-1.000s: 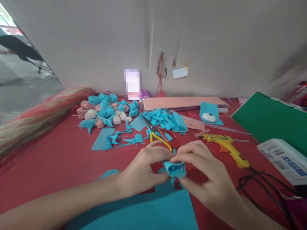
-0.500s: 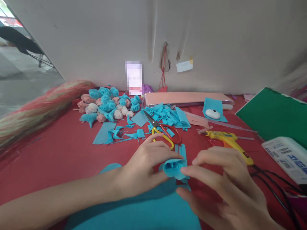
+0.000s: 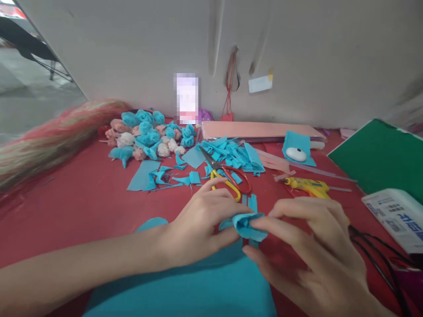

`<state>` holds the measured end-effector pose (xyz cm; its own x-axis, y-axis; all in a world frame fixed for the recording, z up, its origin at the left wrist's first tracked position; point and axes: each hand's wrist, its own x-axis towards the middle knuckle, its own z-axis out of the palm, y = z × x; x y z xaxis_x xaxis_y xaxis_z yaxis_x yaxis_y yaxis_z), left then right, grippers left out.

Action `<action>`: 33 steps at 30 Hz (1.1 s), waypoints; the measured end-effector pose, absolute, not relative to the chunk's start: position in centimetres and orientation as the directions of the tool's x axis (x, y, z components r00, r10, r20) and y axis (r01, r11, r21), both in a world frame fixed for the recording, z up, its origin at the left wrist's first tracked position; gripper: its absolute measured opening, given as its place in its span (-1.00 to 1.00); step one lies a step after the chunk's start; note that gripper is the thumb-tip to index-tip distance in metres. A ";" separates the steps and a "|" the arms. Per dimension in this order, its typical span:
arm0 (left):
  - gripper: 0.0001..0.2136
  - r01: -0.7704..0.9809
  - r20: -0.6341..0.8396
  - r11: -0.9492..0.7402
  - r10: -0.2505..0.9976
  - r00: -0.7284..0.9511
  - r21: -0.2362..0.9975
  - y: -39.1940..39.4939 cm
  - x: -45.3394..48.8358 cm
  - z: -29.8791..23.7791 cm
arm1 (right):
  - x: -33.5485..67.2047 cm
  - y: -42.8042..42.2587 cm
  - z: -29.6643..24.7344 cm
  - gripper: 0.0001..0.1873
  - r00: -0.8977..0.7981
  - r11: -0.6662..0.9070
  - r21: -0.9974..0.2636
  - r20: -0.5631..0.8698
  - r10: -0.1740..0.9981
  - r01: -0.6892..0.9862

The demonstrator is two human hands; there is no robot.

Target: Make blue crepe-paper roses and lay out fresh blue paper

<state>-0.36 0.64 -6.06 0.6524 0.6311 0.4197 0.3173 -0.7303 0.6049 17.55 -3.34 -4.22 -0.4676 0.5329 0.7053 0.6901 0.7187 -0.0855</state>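
A blue crepe-paper rose [image 3: 243,226] with layered petals is pinched between the thumb and fingers of my left hand [image 3: 205,224]. Its opening faces up toward me. My right hand [image 3: 313,251] reaches in from the right, one fingertip pressing inside the rose's right edge. The right thumb hangs apart below it, and the fingers are spread. Beneath both hands lies a large blue sheet [image 3: 185,290]. Blue paper strips [image 3: 253,203] stick out just behind the rose. Scissors [image 3: 228,174] with one yellow and one red handle lie beyond my left fingers.
Finished paper roses [image 3: 145,136] in blue, pink and white are heaped at the back left. Blue scraps [image 3: 228,152] lie beside them. A yellow glue gun [image 3: 307,186] rests behind my right hand, near a white box [image 3: 393,215] and green board [image 3: 386,154]. Black cables run at right.
The rose has shifted slightly right and tilted, its petal edge now pushed outward. My right fingertip has gone from the rim into the opening. The view has moved a little.
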 end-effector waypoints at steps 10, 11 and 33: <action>-0.82 0.330 0.349 -0.694 0.645 0.680 0.639 0.7 -0.2 -6.0 | 17.6 -3.4 -4.2 -0.81 -0.544 0.740 -0.036 0.655 0.525 0.671; -0.82 0.326 0.350 -0.695 0.643 0.681 0.641 0.6 -0.3 -6.1 | 17.6 -3.3 -4.2 -0.81 -0.553 0.749 -0.038 0.649 0.522 0.662; -0.87 0.221 0.389 -0.664 0.640 0.663 0.715 0.7 -0.3 -6.1 | 17.9 -3.0 -2.2 -0.74 -0.414 0.743 -0.194 0.728 0.546 0.640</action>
